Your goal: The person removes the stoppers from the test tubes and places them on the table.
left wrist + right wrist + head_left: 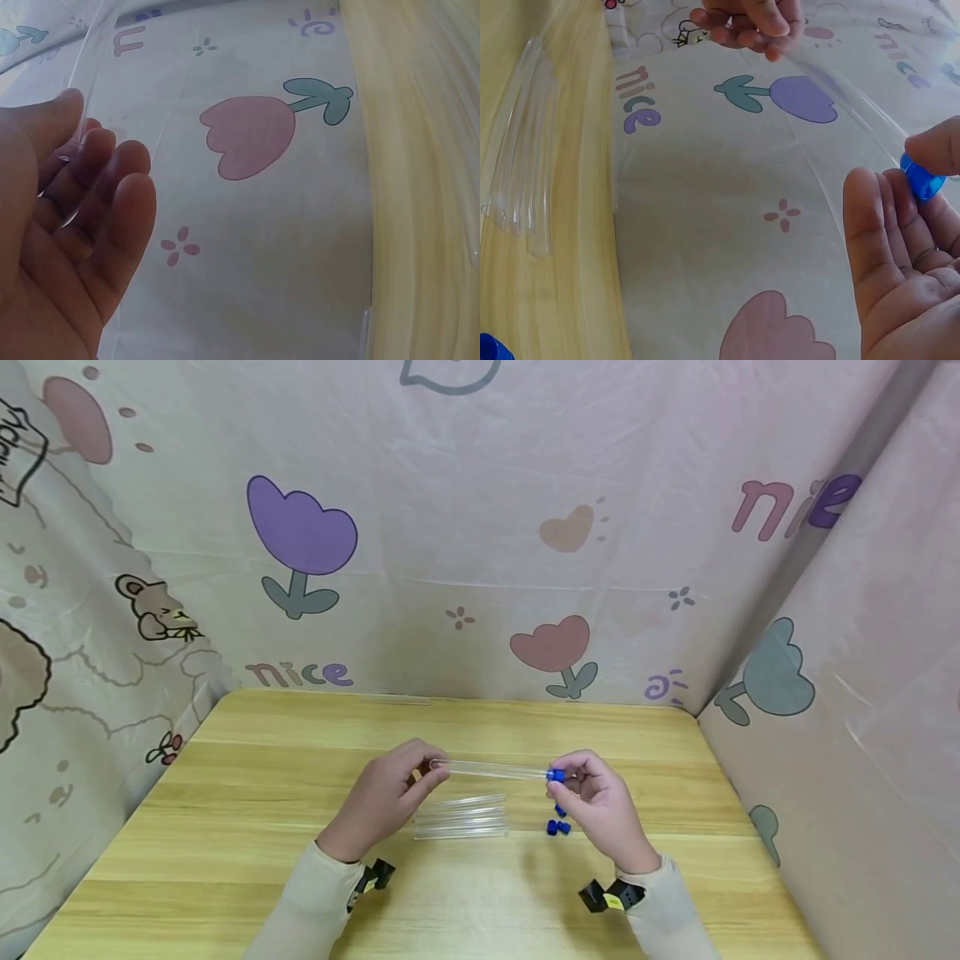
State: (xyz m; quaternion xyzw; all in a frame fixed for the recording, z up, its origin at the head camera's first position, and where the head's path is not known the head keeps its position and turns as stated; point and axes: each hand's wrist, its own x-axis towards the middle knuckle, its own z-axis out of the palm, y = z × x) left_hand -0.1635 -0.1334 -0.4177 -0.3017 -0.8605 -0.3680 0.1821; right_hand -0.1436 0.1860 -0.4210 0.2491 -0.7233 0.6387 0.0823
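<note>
A clear test tube point(495, 769) is held level above the table between both hands. My left hand point(381, 795) pinches its rounded end between thumb and forefinger. At the tube's other end sits a blue cap point(556, 775), which my right hand point(602, 806) grips between thumb and fingers. The right wrist view shows that blue cap point(922, 178) at the tube's mouth; how far it is seated I cannot tell. Below the raised tube, several more clear test tubes point(461, 822) lie side by side on the table. Loose blue caps point(552, 827) lie near the right hand.
The wooden table point(225, 793) meets a patterned cloth backdrop point(420, 527) at its far edge, with cloth on the left and right too. A thin clear tube-like piece point(397, 700) lies along that far edge.
</note>
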